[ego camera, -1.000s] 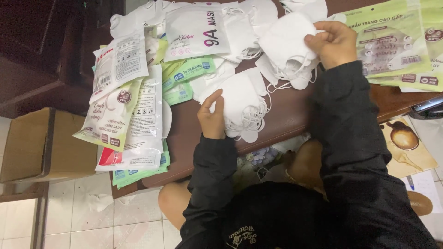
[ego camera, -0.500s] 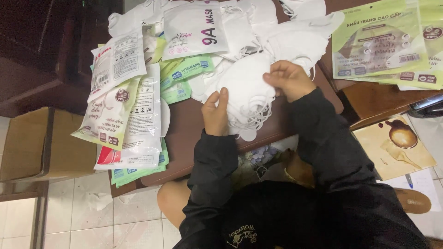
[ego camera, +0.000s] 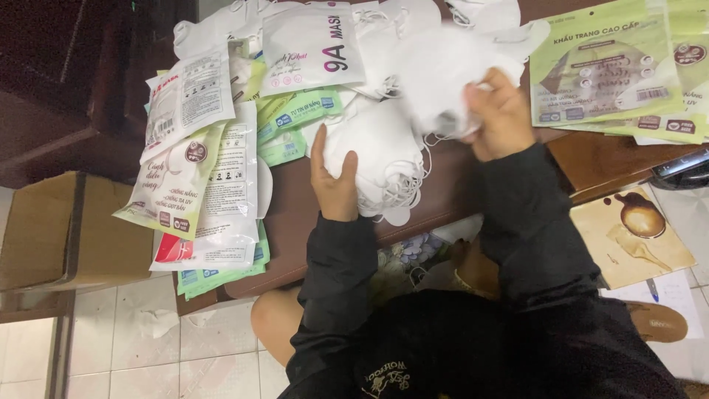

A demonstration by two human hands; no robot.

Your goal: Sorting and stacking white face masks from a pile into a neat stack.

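Note:
My left hand rests flat on a stack of white face masks near the front edge of a dark wooden table. My right hand is lifted above the table and grips a blurred white face mask by its lower edge. Behind it lies a loose heap of white masks with ear loops. I wear black long sleeves.
Flat mask packets in white and green overlap at the table's left. Green packets lie at the right. A white packet sits at the back. A cardboard box stands on the tiled floor at left; a dark device lies at right.
My right hand brought a mask from the far heap down to the stack under my left hand, then lifted back up to the right holding a white mask. The left hand stayed put.

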